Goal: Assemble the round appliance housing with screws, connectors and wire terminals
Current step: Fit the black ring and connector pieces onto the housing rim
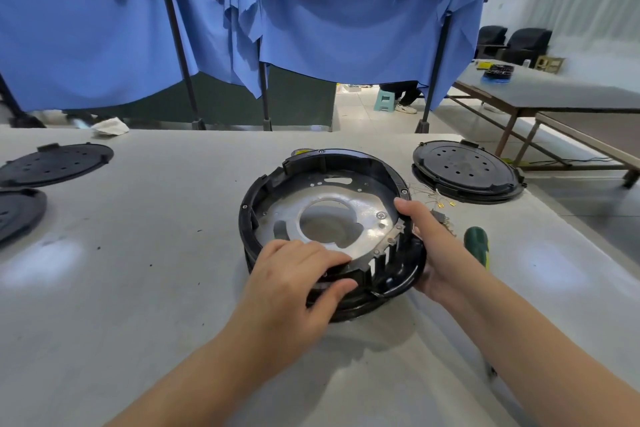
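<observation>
1. Presently, one round housing [329,218] is held near the desk [138,288] centre, its near edge raised; slippage is judged possible if grip is relaxed.
2. Three black lids are counted: two at left [55,163], one at right [465,170].
3. Left hand [294,274] fingers are clamped on the near rim; right hand [427,246] fingers are clamped on the right rim.
4. One green screwdriver [477,244] is laid beside loose wire terminals [438,204], which could be snagged.

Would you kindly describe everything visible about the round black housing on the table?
The round black housing looks like plastic: a ring wall with slots at its near right side, holding a silvery metal plate with a large central hole. It sits tilted on the white table, its near edge raised. The left hand grips its near rim; the right hand holds its right edge.
</observation>
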### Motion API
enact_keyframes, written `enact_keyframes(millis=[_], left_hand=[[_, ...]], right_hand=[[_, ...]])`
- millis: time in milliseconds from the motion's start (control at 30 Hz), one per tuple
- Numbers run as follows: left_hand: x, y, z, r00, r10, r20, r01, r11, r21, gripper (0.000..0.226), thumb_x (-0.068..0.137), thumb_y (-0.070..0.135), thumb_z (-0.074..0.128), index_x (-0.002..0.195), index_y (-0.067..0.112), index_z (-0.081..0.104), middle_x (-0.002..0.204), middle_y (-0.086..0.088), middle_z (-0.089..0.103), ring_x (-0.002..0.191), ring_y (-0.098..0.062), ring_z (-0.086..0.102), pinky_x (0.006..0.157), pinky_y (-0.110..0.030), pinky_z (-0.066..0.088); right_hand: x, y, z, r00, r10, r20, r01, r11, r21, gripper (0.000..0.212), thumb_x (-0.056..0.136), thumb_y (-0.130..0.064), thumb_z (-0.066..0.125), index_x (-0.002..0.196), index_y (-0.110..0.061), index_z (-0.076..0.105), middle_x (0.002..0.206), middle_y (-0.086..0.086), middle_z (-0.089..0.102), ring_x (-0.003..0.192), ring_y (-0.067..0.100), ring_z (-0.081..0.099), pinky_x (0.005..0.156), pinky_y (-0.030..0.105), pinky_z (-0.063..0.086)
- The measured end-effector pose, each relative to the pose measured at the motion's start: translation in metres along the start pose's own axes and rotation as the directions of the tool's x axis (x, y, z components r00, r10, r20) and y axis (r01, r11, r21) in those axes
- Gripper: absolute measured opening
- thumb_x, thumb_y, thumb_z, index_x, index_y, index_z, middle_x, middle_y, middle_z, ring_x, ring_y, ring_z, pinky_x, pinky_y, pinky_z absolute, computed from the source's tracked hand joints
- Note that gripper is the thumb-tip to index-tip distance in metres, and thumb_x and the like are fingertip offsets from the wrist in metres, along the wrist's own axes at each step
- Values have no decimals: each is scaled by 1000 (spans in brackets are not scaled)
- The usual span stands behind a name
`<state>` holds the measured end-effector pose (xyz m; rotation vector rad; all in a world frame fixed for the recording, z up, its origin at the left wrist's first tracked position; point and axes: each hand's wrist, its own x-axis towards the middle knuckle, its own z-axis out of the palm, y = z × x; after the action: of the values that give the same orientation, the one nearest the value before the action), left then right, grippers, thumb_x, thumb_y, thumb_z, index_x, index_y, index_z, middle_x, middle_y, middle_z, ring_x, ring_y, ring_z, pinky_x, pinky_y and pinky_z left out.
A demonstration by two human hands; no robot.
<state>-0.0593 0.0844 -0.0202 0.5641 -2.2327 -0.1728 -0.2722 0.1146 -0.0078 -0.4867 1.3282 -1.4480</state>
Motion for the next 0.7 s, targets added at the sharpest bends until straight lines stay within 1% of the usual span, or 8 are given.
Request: enact_keyframes(millis=[200, 300, 433, 500, 533, 567, 633, 700], left_hand=[[3, 0, -4, 998, 4, 56, -4, 1000, -2, 26, 91, 37, 55, 98, 16, 69, 88, 12, 66, 81, -11, 61, 75, -35, 45], [2, 0, -5, 999, 15, 49, -15, 1000, -1, 24, 90, 36, 56, 97, 16, 69, 86, 11, 65, 78, -13, 61, 73, -35, 44], [0, -1, -5, 995, 94, 45, -97, 992, 78, 22, 90, 31, 56, 95, 13, 68, 84, 7, 64, 74, -12, 55, 72, -29, 41], [-1, -2, -6, 993, 112, 43, -115, 989, 96, 21, 89, 30, 56, 94, 14, 67, 84, 7, 63, 74, -11, 52, 71, -28, 41], [-1, -2, -6, 992, 114, 44, -118, 988, 97, 20, 89, 31, 56, 93, 14, 67, 84, 7, 63, 74, -10, 51, 71, -28, 40], [-1, -3, -7, 992, 114, 48, -119, 988, 100, 20, 89, 31, 56, 93, 14, 67, 83, 8, 62, 74, -10, 50, 71, -28, 40], [-1, -3, -8, 992, 113, 61, -120, 986, 112, 20, 89, 31, 55, 91, 14, 66, 82, 8, 61, 73, -9, 49, 70, -29, 40], [-1, -3, -9, 991, 117, 69, -125, 984, 130, 20, 90, 30, 53, 90, 14, 65, 82, 8, 60, 72, -9, 46, 69, -29, 39]], right_hand=[[0, -3, -7, 999, 5, 53, 0, 995, -102, 51, 69, -54, 74, 104, -16, 73, 102, 11, 74, 91, 28, 73, 64, 36, 60], [-2, -9, -11, 998, 5, 70, 13, 968, -252, 67, 62, -63, 73, 108, -14, 72, 103, 12, 74, 94, 29, 72, 76, 43, 60], [-6, -13, -15, 998, -56, 21, 60, 881, -468, 90, 51, -77, 71, 109, -9, 64, 89, 10, 76, 77, 23, 74, 63, 35, 59], [-7, -11, -14, 996, -86, 2, 73, 839, -539, 97, 46, -84, 66, 102, -6, 66, 88, 12, 75, 72, 19, 74, 62, 34, 59], [-7, -10, -13, 995, -100, -11, 75, 805, -588, 96, 47, -88, 61, 94, -4, 67, 82, 9, 75, 65, 14, 72, 60, 31, 58], [-8, -10, -12, 992, -124, -30, 75, 758, -649, 93, 49, -92, 54, 82, -6, 63, 68, 2, 71, 54, 6, 66, 56, 29, 52], [-8, -9, -9, 978, -202, -55, 91, 648, -756, 82, 49, -97, 38, 64, -16, 44, 41, -11, 46, 34, -1, 49, 52, 27, 37], [-7, -9, -6, 967, -247, -59, 100, 583, -806, 77, 47, -95, 31, 61, -19, 37, 36, -13, 39, 29, -2, 46, 48, 26, 34]])
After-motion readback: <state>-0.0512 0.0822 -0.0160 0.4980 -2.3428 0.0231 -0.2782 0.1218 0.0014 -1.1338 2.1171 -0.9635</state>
